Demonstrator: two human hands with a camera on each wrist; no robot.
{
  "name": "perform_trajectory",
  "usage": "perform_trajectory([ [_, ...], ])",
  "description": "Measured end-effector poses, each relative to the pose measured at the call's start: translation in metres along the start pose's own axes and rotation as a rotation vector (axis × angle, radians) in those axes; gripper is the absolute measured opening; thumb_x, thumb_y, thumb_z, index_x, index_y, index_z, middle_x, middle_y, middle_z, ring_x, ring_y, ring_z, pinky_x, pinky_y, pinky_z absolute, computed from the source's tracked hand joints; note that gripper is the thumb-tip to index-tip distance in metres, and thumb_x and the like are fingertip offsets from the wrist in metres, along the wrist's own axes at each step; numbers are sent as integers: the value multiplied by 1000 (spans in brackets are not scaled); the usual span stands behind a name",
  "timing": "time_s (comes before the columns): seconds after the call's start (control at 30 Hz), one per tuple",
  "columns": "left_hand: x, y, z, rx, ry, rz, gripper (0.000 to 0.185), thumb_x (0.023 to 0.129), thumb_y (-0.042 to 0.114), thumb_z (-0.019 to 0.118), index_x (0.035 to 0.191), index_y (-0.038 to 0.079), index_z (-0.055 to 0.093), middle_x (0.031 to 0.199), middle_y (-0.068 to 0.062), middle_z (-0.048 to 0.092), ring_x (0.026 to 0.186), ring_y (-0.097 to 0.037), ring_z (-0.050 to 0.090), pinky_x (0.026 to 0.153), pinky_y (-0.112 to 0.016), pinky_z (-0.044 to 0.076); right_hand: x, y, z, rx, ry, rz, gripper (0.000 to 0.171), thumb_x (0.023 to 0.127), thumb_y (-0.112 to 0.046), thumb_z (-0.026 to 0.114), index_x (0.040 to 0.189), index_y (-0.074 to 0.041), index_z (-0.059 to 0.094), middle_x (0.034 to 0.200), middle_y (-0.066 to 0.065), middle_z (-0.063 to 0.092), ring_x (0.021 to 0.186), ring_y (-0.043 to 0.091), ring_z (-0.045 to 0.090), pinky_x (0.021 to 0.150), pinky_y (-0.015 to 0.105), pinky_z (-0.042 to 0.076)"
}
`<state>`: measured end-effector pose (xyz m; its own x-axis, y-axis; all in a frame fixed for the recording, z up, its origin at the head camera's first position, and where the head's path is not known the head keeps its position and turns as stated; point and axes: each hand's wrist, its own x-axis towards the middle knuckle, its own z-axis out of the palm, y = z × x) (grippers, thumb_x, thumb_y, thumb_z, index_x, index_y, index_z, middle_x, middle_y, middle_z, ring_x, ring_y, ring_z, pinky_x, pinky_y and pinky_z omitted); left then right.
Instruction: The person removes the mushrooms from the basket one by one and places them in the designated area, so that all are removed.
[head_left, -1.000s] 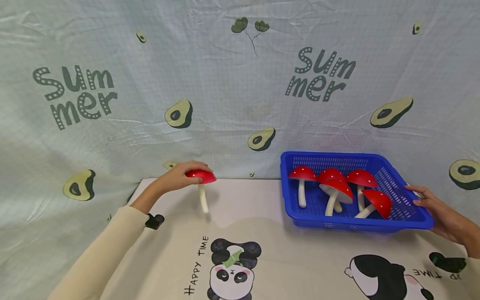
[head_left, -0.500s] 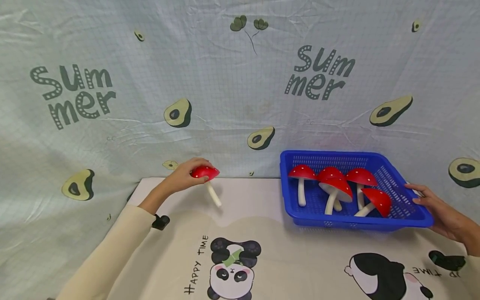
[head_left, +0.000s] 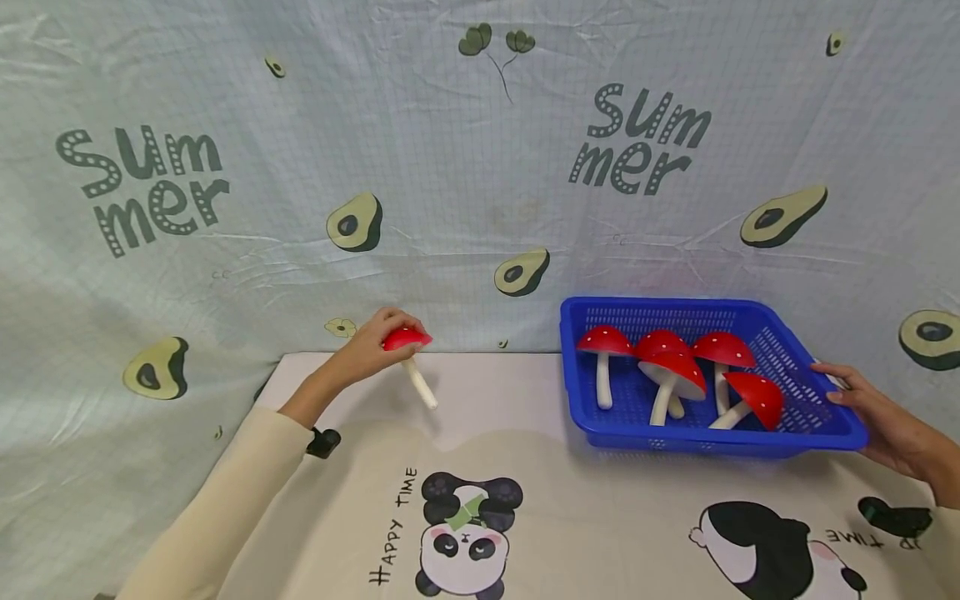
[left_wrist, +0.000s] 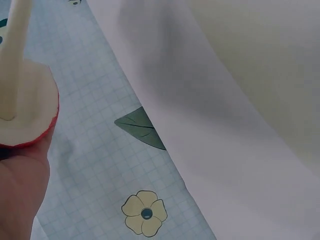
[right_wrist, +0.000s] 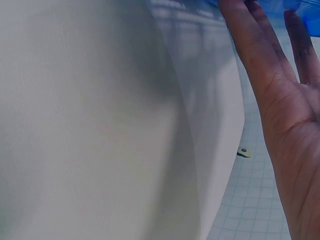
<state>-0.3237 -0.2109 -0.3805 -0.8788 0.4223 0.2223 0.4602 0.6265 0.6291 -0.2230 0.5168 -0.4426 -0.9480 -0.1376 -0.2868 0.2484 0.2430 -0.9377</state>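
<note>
Nearest, on the pale, printed table [head_left: 592, 517] in front of the blue, perforated plastic basket [head_left: 705, 440], showed a black-and-white panda print [head_left: 462, 546]. At the basket's right end, the right hand [head_left: 888, 423] grasped its rim just as it had a second earlier. Inside the basket, five artificial-looking mushrooms with white-dotted red caps and white stems [head_left: 672, 373] had kept their arrangement.

The change lay well to the basket's left: there the left hand [head_left: 377, 346] grasped a single red-capped, white-stemmed mushroom [head_left: 414, 375] by its cap, and the stem had swung from nearly upright to a slant, its foot pointing towards the basket's side. That looked like a turn within much the same spot rather than a carry, so this mushroom was still outside the basket.

Behind the basket hung a pale blue-grey sheet with avocado prints [head_left: 420, 150].
</note>
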Motion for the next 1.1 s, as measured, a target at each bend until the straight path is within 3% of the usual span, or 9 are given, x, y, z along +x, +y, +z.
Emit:
perform_trajectory([
  [0.13, 0, 0, 0, -25, 10, -58, 65, 84, 22, 81, 136, 3, 47, 138, -19, 44, 128, -38, 46, 94, -53, 55, -1, 0, 0, 20, -2, -5, 43, 108, -33, 39, 131, -69, 32, 108, -27, 45, 93, 15, 68, 79, 48, 61],
  [0.23, -1, 0, -2, -32, 8, -81, 71, 80, 21, 85, 135, 2, 44, 138, -18, 46, 127, -37, 47, 93, -52, 56, -1, -1, 1, 22, -3, -1, 43, 107, -33, 40, 129, -69, 33, 107, -27, 44, 93, 15, 68, 79, 48, 61],
  [0.47, -6, -7, -11, -9, -26, -48, 62, 82, 17, 84, 135, 4, 54, 138, -17, 53, 126, -39, 50, 92, -53, 56, -3, -1, 3, 6, 1, 6, 42, 108, -32, 39, 126, -70, 33, 112, -21, 42, 93, 15, 68, 80, 47, 61],
  [0.7, -8, -16, -16, 14, -33, 12, 59, 84, 17, 80, 137, 6, 58, 138, -16, 56, 125, -37, 51, 92, -53, 56, -2, -1, 5, -69, 17, -2, 46, 107, -35, 37, 129, -74, 26, 137, 14, 24, 94, 13, 66, 81, 47, 61],
  [0.87, -8, -22, -20, -8, -51, 19, 56, 85, 16, 79, 137, 8, 59, 138, -15, 56, 126, -37, 50, 93, -53, 56, -2, -2, 4, -50, 12, -1, 44, 108, -35, 36, 131, -72, 27, 132, 2, 29, 95, 12, 66, 81, 46, 61],
  [1.1, -10, -28, -23, -57, -73, 3, 56, 87, 15, 78, 138, 6, 58, 141, -16, 54, 129, -38, 48, 96, -56, 53, -2, -2, 2, -31, 4, 1, 44, 108, -35, 37, 131, -70, 29, 132, 3, 30, 95, 13, 66, 81, 46, 61],
])
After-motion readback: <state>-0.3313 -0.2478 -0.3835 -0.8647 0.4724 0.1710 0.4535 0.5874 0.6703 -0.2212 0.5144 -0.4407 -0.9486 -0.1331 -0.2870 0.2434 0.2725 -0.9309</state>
